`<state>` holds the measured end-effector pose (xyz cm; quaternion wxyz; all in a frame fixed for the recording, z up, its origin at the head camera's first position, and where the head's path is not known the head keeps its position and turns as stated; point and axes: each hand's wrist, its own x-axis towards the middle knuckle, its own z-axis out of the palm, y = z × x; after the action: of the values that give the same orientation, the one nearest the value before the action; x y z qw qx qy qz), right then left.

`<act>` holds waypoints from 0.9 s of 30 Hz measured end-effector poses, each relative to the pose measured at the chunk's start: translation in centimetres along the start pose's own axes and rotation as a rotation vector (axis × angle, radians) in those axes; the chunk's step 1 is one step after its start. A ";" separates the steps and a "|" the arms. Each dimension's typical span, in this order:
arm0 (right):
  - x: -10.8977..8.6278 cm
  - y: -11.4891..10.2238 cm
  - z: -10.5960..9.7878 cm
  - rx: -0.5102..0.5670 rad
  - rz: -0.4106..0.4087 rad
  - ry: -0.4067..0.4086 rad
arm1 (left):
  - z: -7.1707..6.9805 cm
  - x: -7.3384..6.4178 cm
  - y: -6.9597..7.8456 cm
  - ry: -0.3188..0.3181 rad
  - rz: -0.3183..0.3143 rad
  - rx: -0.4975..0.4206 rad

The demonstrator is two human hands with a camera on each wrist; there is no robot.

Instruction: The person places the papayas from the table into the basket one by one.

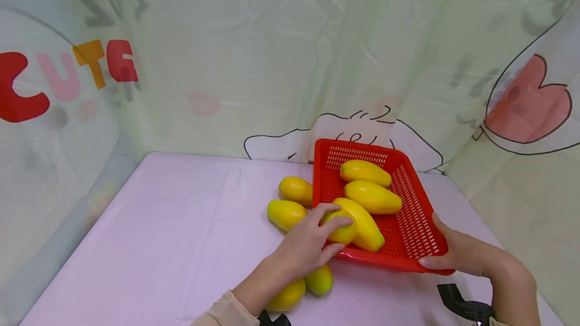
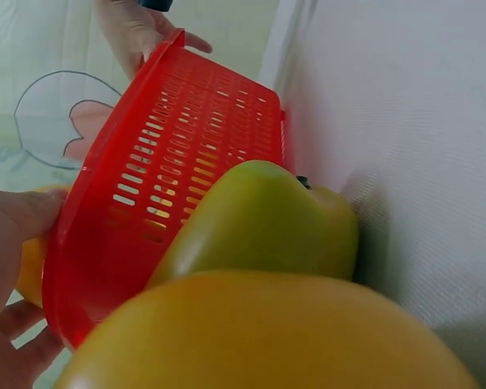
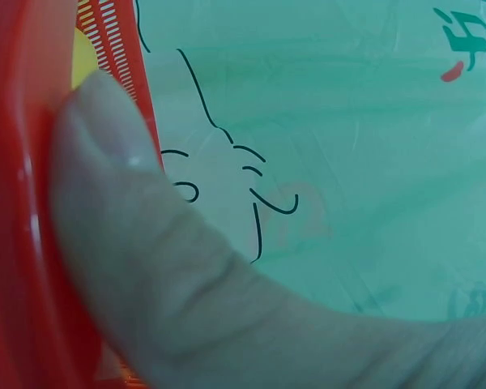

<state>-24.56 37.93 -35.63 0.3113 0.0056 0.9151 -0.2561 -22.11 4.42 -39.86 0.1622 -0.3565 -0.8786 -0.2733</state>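
Observation:
My left hand [image 1: 312, 238] curls its fingers over a yellow papaya [image 1: 343, 229] at the near left corner of a red plastic basket [image 1: 419, 205]. Its thumb lies by the basket's near rim. Beside that fruit, a longer papaya [image 1: 362, 223] slants toward the front. Two more, a middle papaya [image 1: 372, 197] and a back papaya [image 1: 365, 172], lie farther inside. My right hand [image 1: 466, 248] grips the basket's near right corner, thumb over the rim; in the right wrist view the thumb [image 3: 138, 219] presses along the red edge.
Left of the basket lie two papayas, one at the back [image 1: 294, 190] and a greener-tipped one [image 1: 285, 214]. Two others, a green-ended papaya [image 1: 319, 279] and a yellow one [image 1: 287, 297], sit below my left forearm. A pale cloth [image 1: 158, 235] covers the table; printed curtains [image 1: 235, 64] surround it.

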 end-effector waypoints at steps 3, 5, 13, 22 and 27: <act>0.0 -0.1 0.0 -0.004 -0.002 -0.001 | 0.0 -0.1 0.0 -0.022 0.031 0.047; 0.0 -0.1 0.1 -0.008 0.002 0.001 | 0.0 -0.2 -0.1 -0.038 0.046 0.068; 0.1 -0.1 0.1 -0.026 -0.015 0.010 | 0.0 -0.5 -0.2 -0.174 0.029 0.116; -0.1 0.3 -0.3 -0.025 -0.008 0.005 | 0.1 -0.2 0.0 -0.391 0.033 0.123; 0.0 0.2 0.0 -0.021 -0.020 0.005 | -0.1 -0.3 0.2 -0.451 0.034 0.104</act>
<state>-24.55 38.13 -35.73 0.3065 -0.0062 0.9186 -0.2495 -21.70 4.34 -39.85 -0.0153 -0.4144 -0.8994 -0.1384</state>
